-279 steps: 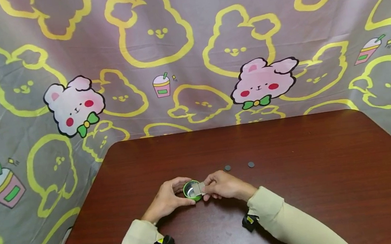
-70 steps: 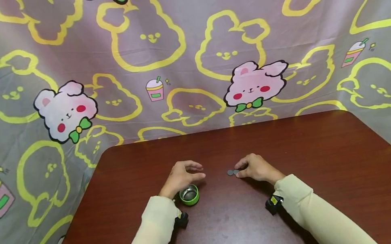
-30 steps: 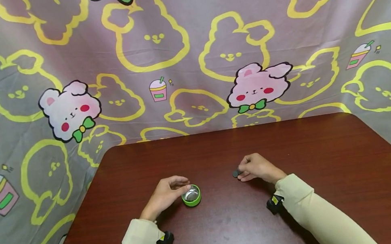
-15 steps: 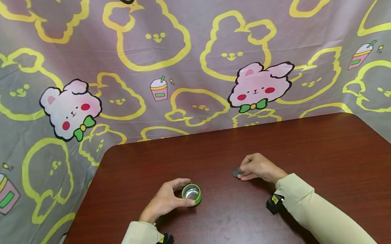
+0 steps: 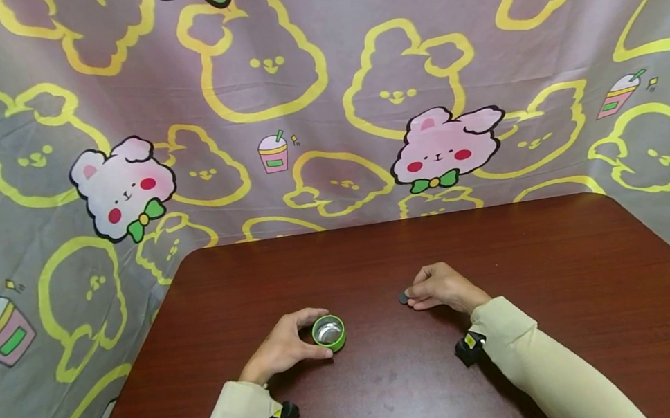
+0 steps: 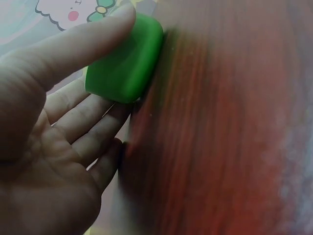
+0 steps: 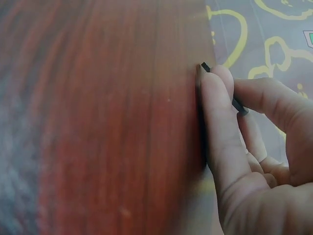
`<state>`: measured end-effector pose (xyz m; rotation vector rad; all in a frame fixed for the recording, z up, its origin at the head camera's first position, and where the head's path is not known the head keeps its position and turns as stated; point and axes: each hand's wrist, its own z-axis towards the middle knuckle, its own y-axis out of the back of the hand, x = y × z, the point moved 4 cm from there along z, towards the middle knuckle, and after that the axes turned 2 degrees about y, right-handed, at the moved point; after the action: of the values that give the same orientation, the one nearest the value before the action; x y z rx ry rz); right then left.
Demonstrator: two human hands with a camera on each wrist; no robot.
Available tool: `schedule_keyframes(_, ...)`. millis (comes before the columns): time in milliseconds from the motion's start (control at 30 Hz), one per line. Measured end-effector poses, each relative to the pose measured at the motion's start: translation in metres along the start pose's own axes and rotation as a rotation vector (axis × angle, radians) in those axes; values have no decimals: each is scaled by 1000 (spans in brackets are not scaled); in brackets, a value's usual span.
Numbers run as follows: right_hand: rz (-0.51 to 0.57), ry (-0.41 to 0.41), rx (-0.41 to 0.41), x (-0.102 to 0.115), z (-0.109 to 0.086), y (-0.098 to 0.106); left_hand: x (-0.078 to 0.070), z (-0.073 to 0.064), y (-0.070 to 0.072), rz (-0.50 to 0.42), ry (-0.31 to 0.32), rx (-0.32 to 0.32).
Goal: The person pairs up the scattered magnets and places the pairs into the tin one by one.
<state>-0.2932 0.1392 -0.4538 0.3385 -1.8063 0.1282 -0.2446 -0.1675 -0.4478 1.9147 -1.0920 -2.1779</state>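
A small round green container [image 5: 329,334] with a shiny metal inside stands on the table, its mouth facing up. My left hand [image 5: 285,344] holds it from the left, thumb in front and fingers behind. In the left wrist view the thumb lies against the container's green wall [image 6: 129,68]. My right hand [image 5: 443,288], to the right and slightly farther back, pinches a thin dark grey disc [image 5: 403,297] low over the table. The right wrist view shows the disc's dark edge [image 7: 239,105] between thumb and finger; whether a second disc is behind it, I cannot tell.
The brown wooden table [image 5: 516,354] reaches back to a patterned cloth [image 5: 332,84] that hangs behind and at both sides. A dark camera sits at each wrist, the left camera [image 5: 285,416] and the right camera [image 5: 470,348].
Earlier the right hand held a flat grey piece at the container; later it reached two discs and gathered them. The left hand, open beyond the container 2.3 s ago, has come back around it.
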Motion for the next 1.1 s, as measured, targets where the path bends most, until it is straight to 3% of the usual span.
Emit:
schedule_keyframes(333,-31,4,-38,1,4,-2,1,3,0,-25,42,-3)
schedule_keyframes(700,7,47,-49,11,5,-4,2,2,-2,-24,52,1)
schedule_keyframes(967,13,77,-5,17,6,-17,2,1,-1,-19,57,-2)
schedule_keyframes(1100,-34,77,-10,19,7,-26,2,1,-1,-19,59,-4)
